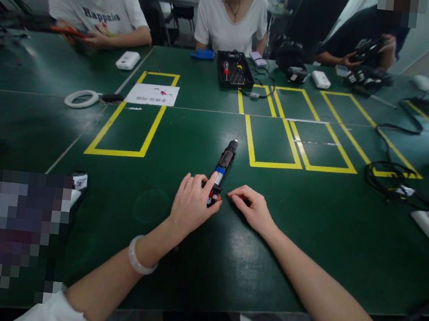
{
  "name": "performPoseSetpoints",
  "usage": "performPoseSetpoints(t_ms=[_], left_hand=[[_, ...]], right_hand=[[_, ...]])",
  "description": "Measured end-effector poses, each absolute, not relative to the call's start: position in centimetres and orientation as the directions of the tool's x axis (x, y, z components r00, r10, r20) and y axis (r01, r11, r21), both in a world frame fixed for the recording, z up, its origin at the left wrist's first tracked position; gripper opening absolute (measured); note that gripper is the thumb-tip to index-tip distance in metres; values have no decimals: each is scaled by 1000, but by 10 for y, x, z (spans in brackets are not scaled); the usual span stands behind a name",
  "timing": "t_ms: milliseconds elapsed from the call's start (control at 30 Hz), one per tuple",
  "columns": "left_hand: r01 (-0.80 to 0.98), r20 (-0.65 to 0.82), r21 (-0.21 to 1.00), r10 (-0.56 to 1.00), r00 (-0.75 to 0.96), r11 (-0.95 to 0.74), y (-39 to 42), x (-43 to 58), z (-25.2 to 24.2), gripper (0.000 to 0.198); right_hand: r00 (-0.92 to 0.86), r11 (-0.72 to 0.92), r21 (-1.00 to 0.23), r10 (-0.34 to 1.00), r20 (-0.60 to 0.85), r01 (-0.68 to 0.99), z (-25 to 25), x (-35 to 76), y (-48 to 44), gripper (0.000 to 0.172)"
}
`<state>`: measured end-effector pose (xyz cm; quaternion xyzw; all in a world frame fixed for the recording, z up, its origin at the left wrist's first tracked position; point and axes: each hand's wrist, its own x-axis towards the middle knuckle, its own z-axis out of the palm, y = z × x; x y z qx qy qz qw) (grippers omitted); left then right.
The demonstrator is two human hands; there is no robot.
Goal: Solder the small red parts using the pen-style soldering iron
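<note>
On the green table lies a slim electric screwdriver (pixel 227 155) with a dark body, a blue and silver band and a thin bit aimed away from me. My left hand (pixel 192 201) covers its rear end, index finger along the barrel and thumb at the back, beside small red and orange parts (pixel 214 197). Part of the tool's underside is hidden by the fingers. Just right of it, apart from the tool, my right hand (pixel 251 208) rests on the table. Its fingers are curled together and nothing shows in them.
Yellow tape rectangles (pixel 275 165) mark the green table (pixel 283 270). Beyond are a white card (pixel 153 94), a white cable coil (pixel 81 99) and a black tool tray (pixel 234 83). A black cable (pixel 388 181) lies right. Three people sit across.
</note>
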<state>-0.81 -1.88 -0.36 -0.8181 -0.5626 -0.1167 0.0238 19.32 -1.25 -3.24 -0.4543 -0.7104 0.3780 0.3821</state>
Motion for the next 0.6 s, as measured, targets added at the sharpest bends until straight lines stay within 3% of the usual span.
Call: performPoseSetpoints(t_ms=[267,600], left_hand=[[971,188,-50,953,238,-232,-8,-71,1,66],[985,94,-93,987,-133,142,20,-188,0,70]], right_hand=[[-299,271,-902,939,171,335,-35,195,-11,15],[-307,247,-918,940,150,310,-37,195,-11,16]])
